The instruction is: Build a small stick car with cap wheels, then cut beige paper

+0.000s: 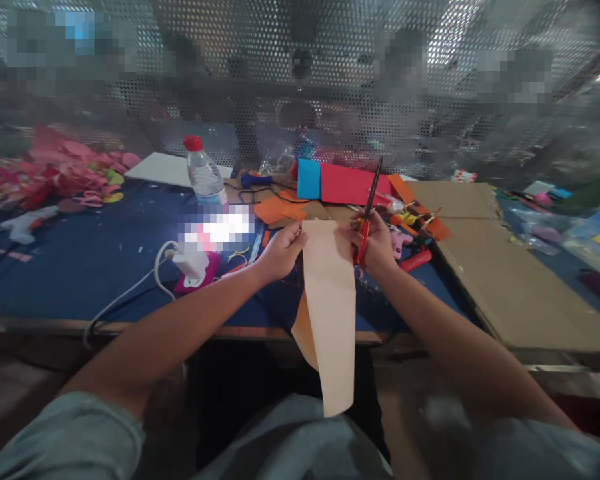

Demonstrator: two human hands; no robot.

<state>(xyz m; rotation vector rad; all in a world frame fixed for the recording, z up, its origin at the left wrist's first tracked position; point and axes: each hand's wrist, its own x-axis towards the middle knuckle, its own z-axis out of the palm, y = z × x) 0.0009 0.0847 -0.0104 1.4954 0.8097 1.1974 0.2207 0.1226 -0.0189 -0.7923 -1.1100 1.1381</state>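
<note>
Two hands work over one blue-covered counter [95,263]. The left hand [283,253] pinches the upper left corner of one pale sheet [330,300]; the right hand [375,243] is closed around the red handles of one pair of scissors [364,241], its fingertips at the sheet's upper right edge. The scissors point up and away, clear of the sheet. The sheet hangs between the hands, its lower end passing below the counter's near edge, with one orange-tinted flap [306,333] showing at its left side. Behind stand one red-capped bottle [207,177], one blue panel [309,179] and one red panel [353,183], these two side by side; several orange pieces [275,210] lie nearer, too overlapped to count. One white plug [193,263] with its cable sits left of the left hand. A heap of pink cutouts [65,163], uncountable, occupies the far left, with one white glue gun [23,225] in front. Blue surface extends from the glue gun to the cable, giving room on the left; on the right, brown cardboard [525,280] reaches the near edge. A perforated screen [260,100] bounds the far side.
</note>
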